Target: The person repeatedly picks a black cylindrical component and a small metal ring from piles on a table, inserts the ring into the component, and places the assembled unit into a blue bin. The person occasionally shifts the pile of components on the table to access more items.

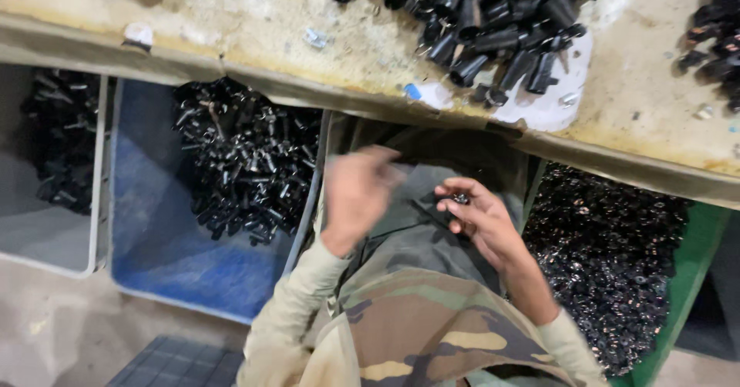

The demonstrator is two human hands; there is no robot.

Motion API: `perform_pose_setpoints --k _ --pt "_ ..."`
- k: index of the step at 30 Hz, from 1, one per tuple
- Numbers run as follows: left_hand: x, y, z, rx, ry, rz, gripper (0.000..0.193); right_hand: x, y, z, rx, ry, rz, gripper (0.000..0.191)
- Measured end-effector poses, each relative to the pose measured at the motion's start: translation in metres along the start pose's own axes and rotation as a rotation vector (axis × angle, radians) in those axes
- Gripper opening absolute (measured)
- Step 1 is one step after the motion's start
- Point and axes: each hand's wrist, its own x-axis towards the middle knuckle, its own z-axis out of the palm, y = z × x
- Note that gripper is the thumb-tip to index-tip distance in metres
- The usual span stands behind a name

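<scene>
Small black part (pixel 460 198) sat frame centre, pinched in right hand (pixel 482 221) fingertips over lap. Left hand (pixel 356 190) blurred — fingers curled, nothing visibly held. Judgement: steady pinch, keep above green bin (pixel 690 279) — drop risk.

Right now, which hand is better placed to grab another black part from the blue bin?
Probably the left hand. It looks empty and hangs close to the blue bin of black parts. The right hand pinches a small dark piece and sits nearer the green bin.
</scene>
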Motion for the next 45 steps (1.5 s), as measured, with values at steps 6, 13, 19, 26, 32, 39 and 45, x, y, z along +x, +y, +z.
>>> perform_pose_setpoints --k 6,13,19,26,32,39,45 --pt "0.021 -0.026 -0.019 0.44 0.667 0.232 0.021 -0.022 0.023 -0.027 0.201 -0.071 -0.045 0.032" --pt "0.188 -0.04 -0.019 0.577 0.664 0.308 0.046 -0.008 0.03 -0.02 0.154 -0.167 -0.171 0.04" --pt "0.175 -0.018 -0.054 0.593 0.434 0.265 0.035 -0.039 0.025 -0.025 0.134 -0.002 -0.111 0.048" --pt "0.107 0.031 -0.04 -0.407 0.114 0.316 0.034 -0.028 0.035 -0.027 -0.065 -0.095 -0.331 0.035" --pt "0.032 0.035 -0.002 -0.405 -0.481 0.409 0.051 -0.009 -0.002 0.002 -0.244 0.161 -0.401 0.025" --pt "0.004 0.027 0.013 -0.37 -0.39 0.416 0.073 -0.019 -0.066 0.03 -0.909 0.02 -0.773 0.021" --pt "-0.011 0.022 0.012 -0.304 -0.368 0.421 0.078 -0.025 -0.061 0.036 -1.046 0.162 -0.788 0.014"
